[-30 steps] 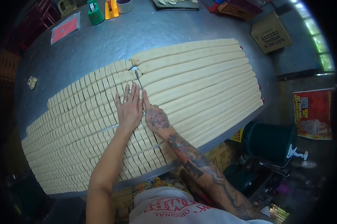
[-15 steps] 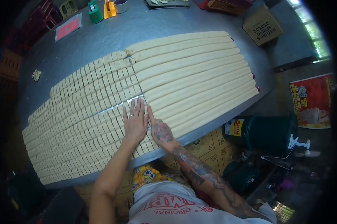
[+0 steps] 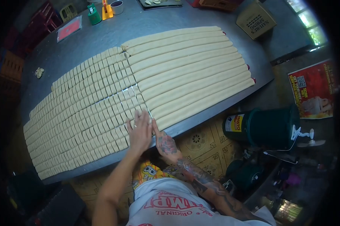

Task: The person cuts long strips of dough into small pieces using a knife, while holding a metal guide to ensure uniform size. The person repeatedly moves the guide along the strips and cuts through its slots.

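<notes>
Long pale dough ropes [image 3: 188, 71] lie side by side on the metal table, uncut on the right. Left of a cut line, the ropes are sliced into many short dough pieces [image 3: 79, 98] with narrow gaps between them. My left hand [image 3: 140, 132] lies over the cut pieces near the table's front edge, fingers stretched forward and spread. Right beside it, my right hand [image 3: 166, 145] is curled at the cut line, index finger pointing forward along it. Whatever the right hand grips is hidden beneath it.
Across the table are a green scale-like object [image 3: 94, 15], an orange tool [image 3: 107, 9], a cup [image 3: 117, 6], a red packet [image 3: 69, 28] and a tray [image 3: 159, 3]. A cardboard box [image 3: 256, 19] sits at far right; a dark green drum [image 3: 273, 124] stands beside the table.
Both hands have moved toward the table's near edge along the cut line. More separated pieces show beyond my left hand. The camera view has shifted slightly.
</notes>
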The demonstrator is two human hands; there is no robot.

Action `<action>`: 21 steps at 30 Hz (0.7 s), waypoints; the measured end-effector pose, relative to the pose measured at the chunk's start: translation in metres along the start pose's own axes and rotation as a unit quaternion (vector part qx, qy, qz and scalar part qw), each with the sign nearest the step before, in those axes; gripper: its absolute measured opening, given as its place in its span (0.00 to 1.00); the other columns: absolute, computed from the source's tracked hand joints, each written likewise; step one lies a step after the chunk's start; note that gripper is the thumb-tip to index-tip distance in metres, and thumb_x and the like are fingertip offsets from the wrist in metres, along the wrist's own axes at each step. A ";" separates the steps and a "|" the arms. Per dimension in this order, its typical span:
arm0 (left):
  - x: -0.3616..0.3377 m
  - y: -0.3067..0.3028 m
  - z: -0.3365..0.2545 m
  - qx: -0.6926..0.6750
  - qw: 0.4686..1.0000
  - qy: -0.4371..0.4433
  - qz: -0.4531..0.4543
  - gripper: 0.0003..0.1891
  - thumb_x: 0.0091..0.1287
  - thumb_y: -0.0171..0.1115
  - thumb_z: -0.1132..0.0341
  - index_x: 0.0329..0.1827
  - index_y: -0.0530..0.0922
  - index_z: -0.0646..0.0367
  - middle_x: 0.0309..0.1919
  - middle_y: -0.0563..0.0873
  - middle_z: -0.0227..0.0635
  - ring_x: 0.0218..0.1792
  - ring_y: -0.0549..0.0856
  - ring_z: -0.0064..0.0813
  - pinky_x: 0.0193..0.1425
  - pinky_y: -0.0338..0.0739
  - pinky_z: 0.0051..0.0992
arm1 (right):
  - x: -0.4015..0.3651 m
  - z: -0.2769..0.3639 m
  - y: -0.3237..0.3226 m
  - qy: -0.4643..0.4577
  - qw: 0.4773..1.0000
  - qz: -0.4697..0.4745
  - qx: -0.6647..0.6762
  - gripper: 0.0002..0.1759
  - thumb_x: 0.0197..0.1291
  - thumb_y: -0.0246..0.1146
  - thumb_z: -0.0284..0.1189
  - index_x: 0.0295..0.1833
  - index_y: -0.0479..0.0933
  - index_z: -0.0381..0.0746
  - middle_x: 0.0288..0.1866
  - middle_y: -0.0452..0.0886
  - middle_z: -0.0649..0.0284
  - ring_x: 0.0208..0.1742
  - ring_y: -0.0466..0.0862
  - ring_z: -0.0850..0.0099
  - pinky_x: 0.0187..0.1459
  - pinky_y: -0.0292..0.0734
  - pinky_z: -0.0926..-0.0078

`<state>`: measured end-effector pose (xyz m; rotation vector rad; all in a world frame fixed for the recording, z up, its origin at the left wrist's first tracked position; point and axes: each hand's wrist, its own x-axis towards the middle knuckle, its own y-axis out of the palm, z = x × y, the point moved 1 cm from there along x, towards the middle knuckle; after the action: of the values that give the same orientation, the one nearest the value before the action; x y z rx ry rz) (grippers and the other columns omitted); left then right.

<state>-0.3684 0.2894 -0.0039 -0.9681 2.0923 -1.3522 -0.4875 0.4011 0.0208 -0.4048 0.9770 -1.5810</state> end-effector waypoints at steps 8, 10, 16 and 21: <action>-0.017 0.011 -0.015 0.057 0.998 -0.003 0.002 0.36 0.87 0.50 0.55 0.95 0.60 0.57 0.95 0.62 0.36 0.95 0.56 0.37 0.96 0.36 0.62 | -0.084 -0.004 0.002 0.007 0.998 0.042 -0.045 0.51 0.73 0.55 0.21 0.97 0.43 0.34 0.34 0.82 0.43 0.35 0.87 0.44 0.40 0.84 0.43; -0.018 0.014 -0.017 0.052 0.999 -0.012 0.003 0.36 0.87 0.50 0.55 0.95 0.60 0.57 0.95 0.62 0.36 0.96 0.56 0.37 0.96 0.36 0.62 | -0.124 -0.006 -0.014 0.008 0.997 0.075 0.005 0.54 0.70 0.57 0.21 0.97 0.42 0.33 0.33 0.82 0.42 0.31 0.84 0.41 0.40 0.83 0.39; -0.013 -0.003 -0.001 -0.128 0.991 -0.026 0.024 0.36 0.87 0.56 0.57 0.94 0.63 0.57 0.95 0.62 0.46 0.95 0.53 0.54 0.94 0.34 0.66 | -0.117 0.045 -0.109 0.131 0.974 0.162 0.092 0.44 0.84 0.54 0.27 0.98 0.44 0.41 0.51 0.87 0.29 0.53 0.90 0.34 0.54 0.82 0.37; 0.077 -0.034 0.044 -0.165 0.985 -0.046 -0.016 0.34 0.86 0.58 0.58 0.92 0.68 0.59 0.93 0.64 0.47 0.96 0.52 0.54 0.95 0.35 0.65 | 0.032 0.032 -0.090 0.016 0.992 0.002 0.125 0.40 0.85 0.53 0.23 0.96 0.48 0.35 0.44 0.85 0.30 0.46 0.86 0.34 0.52 0.80 0.40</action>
<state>-0.3768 0.1954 0.0083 -1.1766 2.2809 -0.9701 -0.5309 0.3579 0.1006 -0.2025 0.7902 -1.6857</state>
